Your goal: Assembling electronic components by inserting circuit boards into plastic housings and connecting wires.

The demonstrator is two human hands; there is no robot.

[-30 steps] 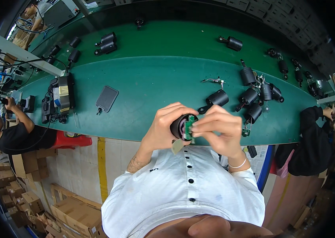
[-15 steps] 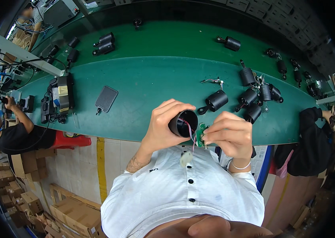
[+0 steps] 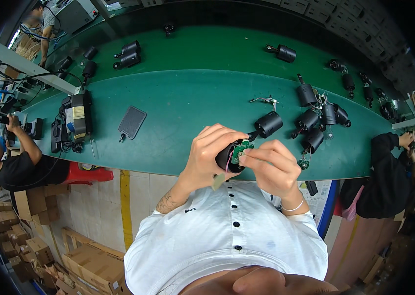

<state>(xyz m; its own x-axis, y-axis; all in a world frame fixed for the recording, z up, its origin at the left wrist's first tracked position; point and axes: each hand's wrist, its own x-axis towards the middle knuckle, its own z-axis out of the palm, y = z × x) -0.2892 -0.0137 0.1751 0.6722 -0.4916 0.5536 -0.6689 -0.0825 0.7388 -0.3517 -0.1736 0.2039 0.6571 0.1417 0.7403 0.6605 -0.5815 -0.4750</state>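
Note:
My left hand (image 3: 211, 153) is wrapped round a black cylindrical housing (image 3: 223, 160), its open mouth tilted towards me and to the right. Between the fingertips of my right hand (image 3: 277, 166) is a small green circuit board (image 3: 240, 150), held right over the housing's mouth. Thin pink and white wires run down from the board, and a pale flat piece (image 3: 218, 182) hangs below the housing. How far the board reaches inside is hidden. Just beyond my hands lies another black cylinder (image 3: 269, 124) with a stalk.
On the right of the green bench (image 3: 178, 108) is a cluster of black cylinders (image 3: 308, 119) with boards. A dark flat pad (image 3: 133, 122) and black adapters (image 3: 61, 129) lie left. People sit on both sides; more cylinders (image 3: 130, 55) rest on the far strip.
My right hand has brought the circuit board left and up, from beside the housing to over its mouth. The left hand has shifted slightly right with the housing; the pale piece has swung left.

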